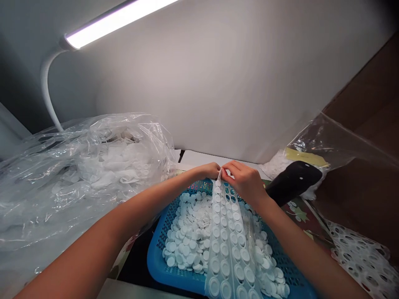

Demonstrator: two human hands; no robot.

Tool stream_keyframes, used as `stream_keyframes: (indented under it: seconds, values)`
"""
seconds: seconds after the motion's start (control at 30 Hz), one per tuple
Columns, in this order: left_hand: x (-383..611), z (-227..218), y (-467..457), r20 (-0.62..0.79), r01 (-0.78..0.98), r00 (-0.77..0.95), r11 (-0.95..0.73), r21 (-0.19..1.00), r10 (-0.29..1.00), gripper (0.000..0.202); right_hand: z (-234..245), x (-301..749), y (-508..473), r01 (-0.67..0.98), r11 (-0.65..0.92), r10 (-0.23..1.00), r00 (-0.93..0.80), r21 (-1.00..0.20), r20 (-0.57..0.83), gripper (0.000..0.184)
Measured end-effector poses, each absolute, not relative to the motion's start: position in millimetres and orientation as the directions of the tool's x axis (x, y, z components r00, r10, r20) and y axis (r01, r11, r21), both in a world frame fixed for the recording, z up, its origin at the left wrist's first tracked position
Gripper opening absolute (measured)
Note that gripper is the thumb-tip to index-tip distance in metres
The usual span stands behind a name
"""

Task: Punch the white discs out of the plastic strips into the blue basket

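A long, translucent white sheet with rows of round discs hangs over a blue plastic basket. At its far end, several holes on the right side are without discs. My left hand is closed in a pinch on the sheet's far edge. My right hand pinches the same edge just beside it, thumb and forefinger together. Both sets of fingertips nearly meet, and the left fingers are partly hidden. Under the sheet, loose white discs fill much of the basket.
A large clear plastic bag of white pieces lies left. Punched-out sheets lie at right, near a black rounded object and a clear bag with a yellow label. A lit lamp hangs above, before a pale wall.
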State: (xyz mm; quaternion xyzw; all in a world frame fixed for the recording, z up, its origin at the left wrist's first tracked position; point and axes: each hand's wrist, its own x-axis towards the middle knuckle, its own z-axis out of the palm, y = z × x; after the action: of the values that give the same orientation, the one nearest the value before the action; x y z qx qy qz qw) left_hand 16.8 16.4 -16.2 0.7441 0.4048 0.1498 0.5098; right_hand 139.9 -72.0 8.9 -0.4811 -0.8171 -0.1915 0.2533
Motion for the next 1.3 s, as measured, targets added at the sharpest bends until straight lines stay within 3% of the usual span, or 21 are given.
stream_keyframes:
  seconds: [0.3, 0.9, 1.0, 1.07, 1.17, 1.3]
  values:
    - [17, -15, 15, -0.188, 0.508, 0.616, -0.204, 0.837, 0.765, 0.012, 10, 140, -72, 0.905, 0.423, 0.698, -0.297, -0.041, 0.652, 0.016]
    - [16, -13, 13, -0.215, 0.473, 0.682, -0.198, 0.858, 0.699, 0.031, 6, 146, -61, 0.965, 0.261, 0.710, -0.181, -0.016, 0.680, 0.020]
    - [12, -7, 10, -0.248, 0.476, 0.706, -0.185, 0.860, 0.664, 0.034, 7, 150, -56, 0.965, 0.238, 0.700, -0.091, -0.111, 0.708, 0.018]
    - [11, -7, 10, -0.241, 0.486, 0.704, -0.207, 0.849, 0.668, 0.032, 8, 151, -55, 0.919, 0.322, 0.724, -0.082, -0.229, 0.685, 0.016]
    - [12, -11, 14, -0.203, 0.522, 0.676, -0.265, 0.811, 0.709, 0.019, 9, 148, -59, 0.723, 0.541, 0.798, -0.280, -0.429, 0.534, 0.012]
    - [13, -18, 19, -0.203, 0.526, 0.677, -0.272, 0.806, 0.707, 0.009, 12, 143, -68, 0.587, 0.597, 0.802, -0.439, -0.547, 0.404, 0.013]
